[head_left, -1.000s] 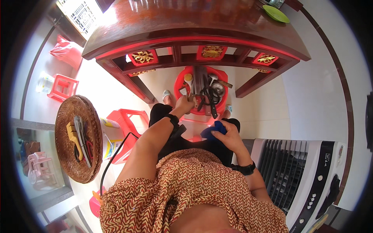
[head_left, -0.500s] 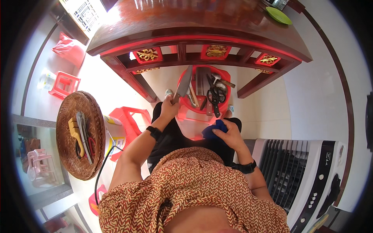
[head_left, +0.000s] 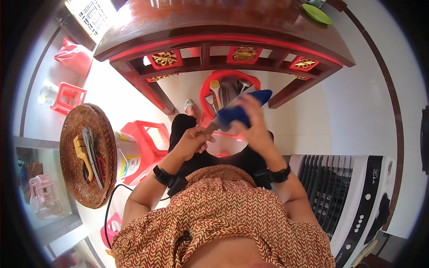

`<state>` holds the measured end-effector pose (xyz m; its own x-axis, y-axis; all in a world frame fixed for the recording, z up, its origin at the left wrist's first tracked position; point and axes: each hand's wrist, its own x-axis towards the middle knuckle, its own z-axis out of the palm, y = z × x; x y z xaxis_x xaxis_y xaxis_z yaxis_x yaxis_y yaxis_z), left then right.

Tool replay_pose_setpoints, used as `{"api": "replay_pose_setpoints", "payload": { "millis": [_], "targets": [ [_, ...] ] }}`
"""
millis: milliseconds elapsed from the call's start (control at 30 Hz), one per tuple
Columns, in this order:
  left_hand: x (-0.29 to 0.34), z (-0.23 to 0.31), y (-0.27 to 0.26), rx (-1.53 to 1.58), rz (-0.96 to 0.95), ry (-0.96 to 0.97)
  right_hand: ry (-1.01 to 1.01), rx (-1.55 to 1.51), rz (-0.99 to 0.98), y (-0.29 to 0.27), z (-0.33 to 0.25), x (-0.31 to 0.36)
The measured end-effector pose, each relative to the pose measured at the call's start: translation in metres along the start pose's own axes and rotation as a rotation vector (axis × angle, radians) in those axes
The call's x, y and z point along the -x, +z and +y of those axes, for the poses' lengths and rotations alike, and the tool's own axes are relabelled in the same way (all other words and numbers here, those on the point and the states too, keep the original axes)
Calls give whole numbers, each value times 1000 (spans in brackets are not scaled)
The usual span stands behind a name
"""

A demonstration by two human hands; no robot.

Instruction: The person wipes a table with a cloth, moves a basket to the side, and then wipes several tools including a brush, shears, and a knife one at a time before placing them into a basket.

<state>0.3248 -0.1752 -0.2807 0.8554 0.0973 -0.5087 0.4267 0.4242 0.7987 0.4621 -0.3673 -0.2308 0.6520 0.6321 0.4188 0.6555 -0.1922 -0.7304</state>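
Note:
My left hand [head_left: 192, 142] grips a kitchen knife [head_left: 211, 128] by its handle end, the blade slanting up to the right. Folded over the blade is a blue cloth [head_left: 234, 117], held in my right hand [head_left: 257, 127], which is smeared by motion. The cloth hides most of the blade. Just beyond my hands stands a red basin [head_left: 207, 83] with several utensils in it, among them a brush [head_left: 215, 86] with a pale handle and a ladle-like metal tool [head_left: 244, 84]. My right hand and the cloth cover part of the basin's contents.
A dark wooden table [head_left: 214, 22] with carved panels stands ahead, a green plate [head_left: 317, 14] at its right. To my left, a woven tray [head_left: 71, 169] holding several tools rests on a white bucket [head_left: 127, 154] beside a red stool [head_left: 152, 147]. An air cooler [head_left: 373, 201] is at right.
My right hand has brought the blue cloth up and over the knife blade. The knife, upright before, is lower and tilted right. My left hand has come down slightly.

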Motion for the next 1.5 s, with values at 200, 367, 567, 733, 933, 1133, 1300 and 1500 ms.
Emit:
{"api": "replay_pose_setpoints", "payload": {
  "millis": [200, 367, 567, 733, 933, 1133, 1300, 1500],
  "targets": [
    [4, 12, 8, -31, -145, 10, -10, 374, -266, 35, 5, 26],
    [6, 17, 17, -108, -164, 40, 64, 394, -198, 25, 6, 23],
    [15, 28, 39, -237, -195, 43, 91, 200, 253, 24, 37, 20],
    [14, 33, 48, -218, -197, 89, 224, 103, 372, 17, 33, 10],
    [9, 27, 57, -123, -164, 114, 500, -365, 460, 39, 91, 37],
    [3, 23, 47, -137, -140, 117, 674, -1076, 179, 44, 55, 50],
    [4, 32, 38, -235, -97, 125, 754, -766, 81, -17, 59, 49],
    [2, 12, 30, -265, -105, 48, 551, -881, 438, -47, -1, 8]
  ]
}}
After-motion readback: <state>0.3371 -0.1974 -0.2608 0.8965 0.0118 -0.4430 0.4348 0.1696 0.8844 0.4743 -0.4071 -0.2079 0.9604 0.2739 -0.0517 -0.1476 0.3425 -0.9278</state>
